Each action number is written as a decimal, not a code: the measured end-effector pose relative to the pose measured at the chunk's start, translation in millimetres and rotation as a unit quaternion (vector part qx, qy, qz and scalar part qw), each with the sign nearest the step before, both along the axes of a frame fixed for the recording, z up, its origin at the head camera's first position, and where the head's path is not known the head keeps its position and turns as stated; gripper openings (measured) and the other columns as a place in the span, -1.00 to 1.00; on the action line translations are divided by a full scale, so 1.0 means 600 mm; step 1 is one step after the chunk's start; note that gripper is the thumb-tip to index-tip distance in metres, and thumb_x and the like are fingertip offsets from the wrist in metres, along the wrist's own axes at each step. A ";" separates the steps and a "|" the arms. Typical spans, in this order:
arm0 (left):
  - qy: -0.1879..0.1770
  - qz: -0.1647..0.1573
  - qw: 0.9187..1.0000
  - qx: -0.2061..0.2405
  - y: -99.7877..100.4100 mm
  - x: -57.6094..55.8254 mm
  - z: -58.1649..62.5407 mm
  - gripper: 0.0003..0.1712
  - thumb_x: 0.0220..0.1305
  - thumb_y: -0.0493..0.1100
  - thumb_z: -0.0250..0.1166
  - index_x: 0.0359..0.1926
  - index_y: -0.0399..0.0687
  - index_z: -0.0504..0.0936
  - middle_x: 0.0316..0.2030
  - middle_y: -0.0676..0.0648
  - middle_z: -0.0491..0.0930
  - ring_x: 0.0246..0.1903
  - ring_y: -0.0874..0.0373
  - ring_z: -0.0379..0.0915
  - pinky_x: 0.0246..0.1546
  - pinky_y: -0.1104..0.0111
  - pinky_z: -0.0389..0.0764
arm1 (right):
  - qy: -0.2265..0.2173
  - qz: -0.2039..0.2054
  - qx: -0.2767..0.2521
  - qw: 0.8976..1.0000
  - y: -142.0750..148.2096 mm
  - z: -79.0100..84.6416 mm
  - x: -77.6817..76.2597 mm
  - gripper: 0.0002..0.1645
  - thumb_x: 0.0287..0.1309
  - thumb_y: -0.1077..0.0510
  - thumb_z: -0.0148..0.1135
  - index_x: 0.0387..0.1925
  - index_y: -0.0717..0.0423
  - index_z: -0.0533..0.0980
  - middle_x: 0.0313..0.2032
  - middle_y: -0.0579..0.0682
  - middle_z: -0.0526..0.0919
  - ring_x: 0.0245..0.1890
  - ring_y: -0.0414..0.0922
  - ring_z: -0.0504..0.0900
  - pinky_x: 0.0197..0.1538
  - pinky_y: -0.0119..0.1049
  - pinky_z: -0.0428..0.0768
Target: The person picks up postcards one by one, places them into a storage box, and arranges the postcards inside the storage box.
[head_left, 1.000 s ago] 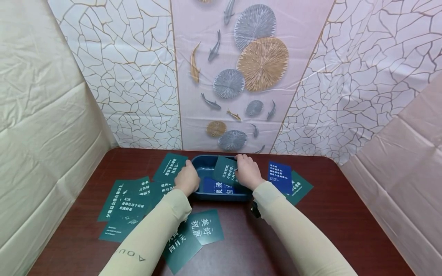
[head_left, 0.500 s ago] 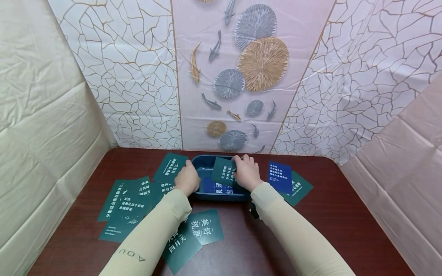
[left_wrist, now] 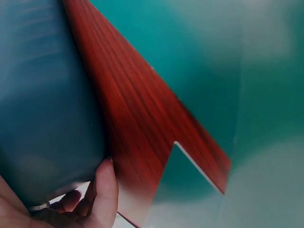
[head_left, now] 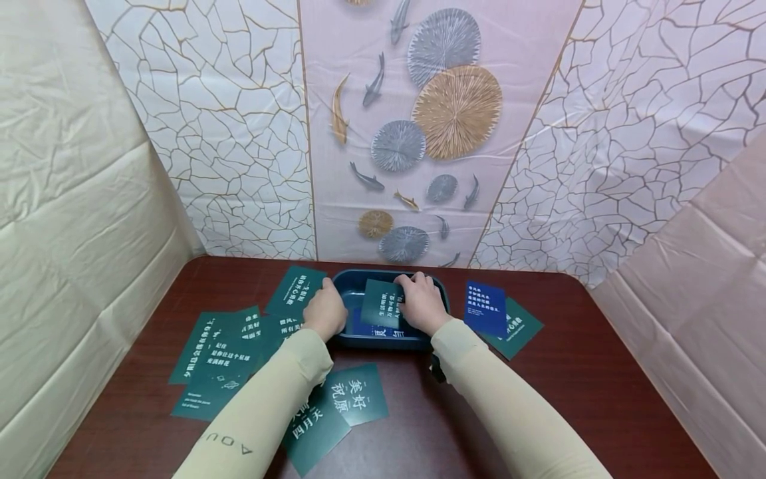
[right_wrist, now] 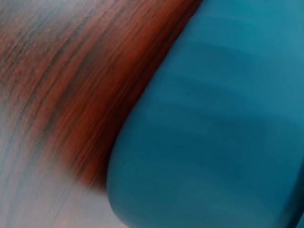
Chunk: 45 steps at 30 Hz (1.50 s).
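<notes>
At the back middle of the table is a dark blue plastic tray [head_left: 383, 343]. My left hand [head_left: 325, 310] grips its left end. In the left wrist view, curled fingers [left_wrist: 105, 190] hold the corner of the tray [left_wrist: 42, 104]. Over the tray's inside, my right hand [head_left: 423, 304] pinches a square dark green card [head_left: 380, 301] printed with white characters. Beneath this card lies a blue card [head_left: 364, 327], partly covered. The right wrist view has only the outer wall of the tray [right_wrist: 213, 128] and table; the right hand is hidden there.
Several green cards [head_left: 230, 359] overlap on the left, and another card [head_left: 293, 293] lies behind them. Two overlapping green cards [head_left: 359, 396] lie in front of the tray. Right of it, a blue card [head_left: 485, 308] partly covers a green card [head_left: 519, 326]. The table [head_left: 574, 399] meets draped cloth walls.
My right hand has shifted slightly left, carrying the green card over more of the blue card in the tray. The left hand stays on the tray's end.
</notes>
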<state>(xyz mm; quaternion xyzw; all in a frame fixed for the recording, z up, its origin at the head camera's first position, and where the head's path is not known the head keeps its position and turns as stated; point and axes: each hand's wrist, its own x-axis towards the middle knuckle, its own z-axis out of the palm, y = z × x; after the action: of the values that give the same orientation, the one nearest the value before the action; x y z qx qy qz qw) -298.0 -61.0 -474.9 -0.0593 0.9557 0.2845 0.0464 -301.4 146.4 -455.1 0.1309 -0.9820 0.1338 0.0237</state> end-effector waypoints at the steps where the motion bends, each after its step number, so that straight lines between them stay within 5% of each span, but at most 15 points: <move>1: 0.000 0.000 1.000 0.001 0.000 0.000 0.000 -0.13 0.31 -0.18 0.21 0.47 -0.27 -0.08 0.12 -0.34 0.47 0.00 -0.21 0.50 -0.03 -0.10 0.49 | -0.002 0.004 0.000 1.000 0.000 0.000 0.001 -0.44 0.22 0.14 0.30 0.25 -0.01 0.41 0.03 0.15 0.40 0.00 0.09 0.35 0.13 0.07 0.34; 19: 0.000 -0.005 1.000 -0.001 -0.001 -0.004 -0.004 -0.11 0.31 -0.17 0.21 0.48 -0.27 -0.09 0.13 -0.33 0.46 -0.04 -0.20 0.52 -0.07 -0.09 0.52 | -0.089 0.045 0.007 0.995 -0.012 -0.007 0.002 -0.42 0.24 0.15 0.29 0.28 -0.03 0.41 0.14 0.09 0.40 0.13 0.11 0.34 0.05 0.06 0.44; 45: -0.005 -0.005 1.000 -0.001 0.000 -0.001 -0.001 -0.13 0.32 -0.19 0.18 0.47 -0.27 -0.10 0.14 -0.32 0.46 -0.04 -0.20 0.52 -0.08 -0.09 0.52 | -0.160 0.084 0.012 0.983 -0.013 -0.004 -0.001 -0.46 0.19 0.20 0.32 0.22 0.06 0.47 0.13 0.17 0.43 0.16 0.14 0.38 0.19 0.02 0.37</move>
<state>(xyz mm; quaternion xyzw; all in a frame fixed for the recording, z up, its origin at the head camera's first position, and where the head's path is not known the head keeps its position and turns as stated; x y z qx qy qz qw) -298.9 -61.3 -475.5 -0.0562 0.9560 0.2831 0.0527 -302.2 138.7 -457.2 0.1903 -0.9601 0.1430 -0.1469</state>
